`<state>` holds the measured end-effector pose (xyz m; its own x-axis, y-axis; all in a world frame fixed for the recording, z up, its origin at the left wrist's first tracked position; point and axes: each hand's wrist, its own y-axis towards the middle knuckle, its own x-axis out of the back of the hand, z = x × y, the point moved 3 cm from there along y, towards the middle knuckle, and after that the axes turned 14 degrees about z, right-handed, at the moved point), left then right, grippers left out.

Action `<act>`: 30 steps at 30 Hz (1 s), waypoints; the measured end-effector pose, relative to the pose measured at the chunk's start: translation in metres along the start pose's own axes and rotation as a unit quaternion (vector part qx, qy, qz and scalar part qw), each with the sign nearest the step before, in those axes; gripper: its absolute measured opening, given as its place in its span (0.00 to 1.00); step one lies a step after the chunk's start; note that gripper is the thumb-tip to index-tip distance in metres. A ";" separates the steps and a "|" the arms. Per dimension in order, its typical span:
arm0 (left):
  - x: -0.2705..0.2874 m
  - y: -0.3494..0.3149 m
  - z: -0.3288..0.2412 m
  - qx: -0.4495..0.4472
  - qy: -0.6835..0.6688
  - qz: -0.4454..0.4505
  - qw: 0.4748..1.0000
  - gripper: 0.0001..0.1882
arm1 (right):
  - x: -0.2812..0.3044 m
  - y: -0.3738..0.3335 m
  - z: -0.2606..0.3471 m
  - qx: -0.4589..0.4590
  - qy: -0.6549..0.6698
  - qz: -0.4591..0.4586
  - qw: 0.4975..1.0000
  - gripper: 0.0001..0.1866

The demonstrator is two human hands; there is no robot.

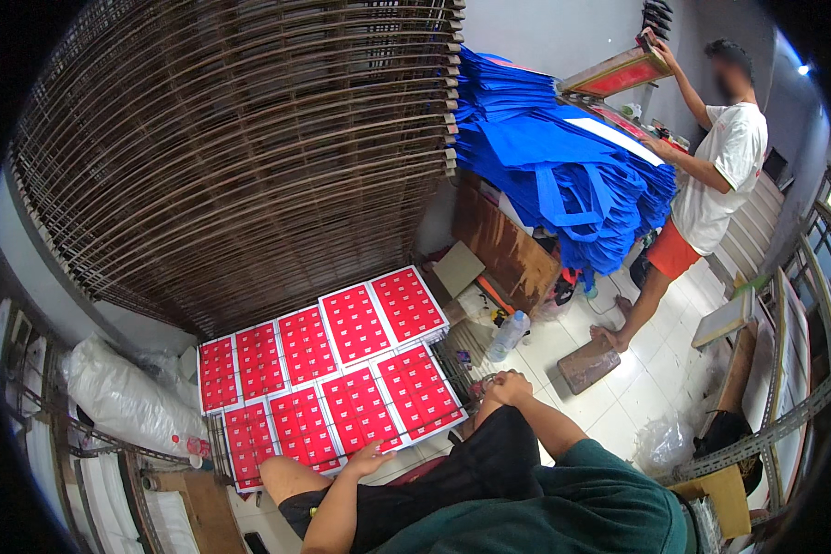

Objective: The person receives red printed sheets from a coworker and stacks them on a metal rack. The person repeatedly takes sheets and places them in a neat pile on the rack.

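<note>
My left hand (369,459) is just above my thigh, beside the near edge of the red printed sheets. Its fingers are stretched out and nothing shows in them. My right hand (506,386) is at my other knee, close to the right end of the wire rack; its fingers are partly hidden, so I cannot tell whether it grips anything. Several red sheets (357,323) with white borders and small white marks lie in two rows on the wire rack. Over them, a tall bank of brown wire racks (240,166) is tilted up.
A co-worker (725,175) stands at the back right, one hand on a raised framed screen (623,74). Blue fabric bags (563,175) are heaped beside them. A plastic bottle (509,336) and a brown block (589,365) are on the tiled floor. Wrapped plastic (125,392) lies left.
</note>
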<state>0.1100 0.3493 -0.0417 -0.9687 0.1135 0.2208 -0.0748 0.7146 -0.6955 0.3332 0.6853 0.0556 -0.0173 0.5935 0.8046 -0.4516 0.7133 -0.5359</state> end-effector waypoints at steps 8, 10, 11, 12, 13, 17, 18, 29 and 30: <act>0.002 0.000 0.007 0.008 0.036 -0.004 0.999 0.43 | -0.003 -0.007 -0.002 0.037 0.066 -0.038 0.996 0.25; 0.004 0.005 0.015 0.015 0.037 -0.007 0.999 0.43 | -0.005 -0.006 -0.006 0.039 0.066 -0.058 0.995 0.25; 0.003 0.007 0.015 0.008 0.034 0.000 0.999 0.43 | -0.009 0.000 -0.013 0.046 0.074 -0.066 0.994 0.25; 0.002 0.009 0.015 0.016 0.035 0.002 0.999 0.43 | -0.012 0.003 -0.018 0.053 0.081 -0.075 0.993 0.26; 0.002 0.004 0.010 0.027 0.034 0.001 0.999 0.43 | -0.012 0.001 -0.017 0.050 0.084 -0.076 0.992 0.26; 0.002 0.000 0.013 0.036 0.033 0.014 0.999 0.43 | -0.004 -0.010 -0.008 0.044 0.093 -0.081 0.991 0.26; 0.003 0.007 0.023 0.028 0.045 0.016 0.998 0.43 | -0.004 -0.010 -0.008 0.042 0.097 -0.082 0.991 0.26; -0.002 -0.030 -0.028 0.058 0.060 0.011 0.996 0.42 | -0.015 0.006 -0.032 0.125 0.187 -0.115 0.968 0.24; -0.002 -0.031 -0.031 0.048 0.077 0.007 0.996 0.42 | -0.014 0.010 -0.037 0.138 0.224 -0.114 0.958 0.23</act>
<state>0.1215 0.3487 0.0004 -0.9224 0.2323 0.3085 -0.0921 0.6433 -0.7600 0.3624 0.6978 0.0295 0.4665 0.5785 0.6691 -0.6183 0.7542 -0.2210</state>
